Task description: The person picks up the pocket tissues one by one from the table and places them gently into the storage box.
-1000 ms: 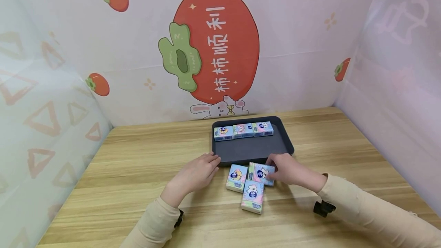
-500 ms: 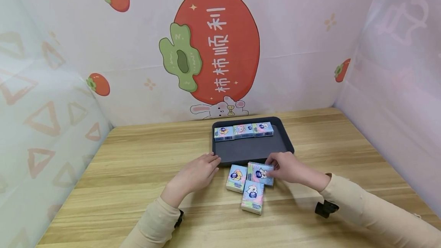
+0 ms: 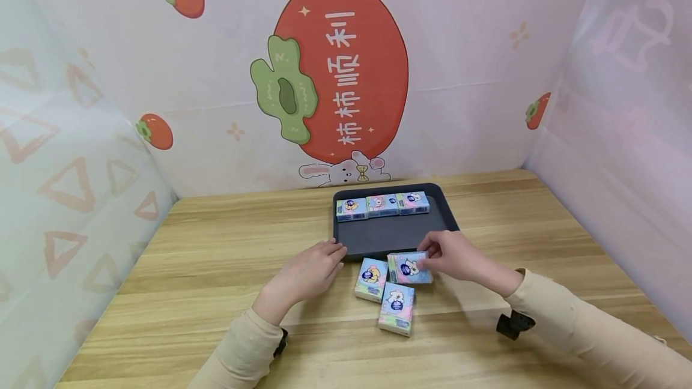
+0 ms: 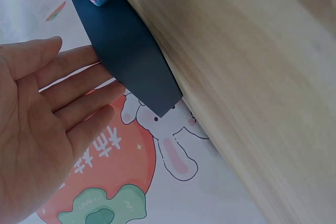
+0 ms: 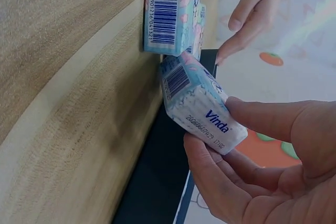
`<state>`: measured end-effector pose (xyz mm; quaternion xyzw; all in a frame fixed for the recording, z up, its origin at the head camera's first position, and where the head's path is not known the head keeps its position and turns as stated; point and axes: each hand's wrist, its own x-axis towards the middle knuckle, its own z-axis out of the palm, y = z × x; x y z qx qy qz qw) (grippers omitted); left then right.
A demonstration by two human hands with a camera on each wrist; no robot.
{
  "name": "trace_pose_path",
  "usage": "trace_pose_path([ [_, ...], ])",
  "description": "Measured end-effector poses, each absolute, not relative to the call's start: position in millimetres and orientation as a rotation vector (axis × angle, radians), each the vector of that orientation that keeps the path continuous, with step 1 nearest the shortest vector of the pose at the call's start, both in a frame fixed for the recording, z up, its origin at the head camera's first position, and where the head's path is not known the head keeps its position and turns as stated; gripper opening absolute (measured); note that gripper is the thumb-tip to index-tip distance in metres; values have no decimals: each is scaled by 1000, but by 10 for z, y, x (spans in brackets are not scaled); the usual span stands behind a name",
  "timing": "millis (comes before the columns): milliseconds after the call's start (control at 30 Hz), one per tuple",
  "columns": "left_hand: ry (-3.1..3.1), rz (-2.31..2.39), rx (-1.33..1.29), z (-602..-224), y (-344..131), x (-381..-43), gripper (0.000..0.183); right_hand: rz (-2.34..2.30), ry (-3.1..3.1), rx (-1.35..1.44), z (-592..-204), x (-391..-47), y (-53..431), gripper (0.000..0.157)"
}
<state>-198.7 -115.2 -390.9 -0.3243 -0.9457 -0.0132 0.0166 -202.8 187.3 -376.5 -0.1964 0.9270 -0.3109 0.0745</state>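
My right hand (image 3: 458,260) pinches a pocket tissue pack (image 3: 406,268) between thumb and fingers at its right end. In the right wrist view this tissue pack (image 5: 202,106) is tilted, its white "Vinda" end facing the camera. Two more tissue packs, a left one (image 3: 372,280) and a nearer one (image 3: 397,310), lie on the table beside it. My left hand (image 3: 308,272) has straight fingers at the front left corner of the dark tray (image 3: 389,237); in the left wrist view its fingertips touch the tray's side (image 4: 134,51).
A row of three tissue packs (image 3: 382,204) lies along the tray's back edge. Bare wood of the table (image 3: 243,239) extends left and right of the tray. A printed cloth wall (image 3: 216,77) stands behind, with side walls at both edges.
My right hand has lifted the right end of its tissue pack and moved slightly up toward the tray. My left hand and the other packs stay put.
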Motion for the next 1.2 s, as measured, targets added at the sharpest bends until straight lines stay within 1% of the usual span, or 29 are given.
trace_pose_path([
  [600, -2949, -23, -995, -3900, -1143, -1985, 38, -983, 2794, -572, -3678, -2051, 1901, 25],
  [1200, -2963, -31, -985, -3892, -1142, -1976, 38, -948, 2856, -568, -3465, -2123, 1918, 26],
])
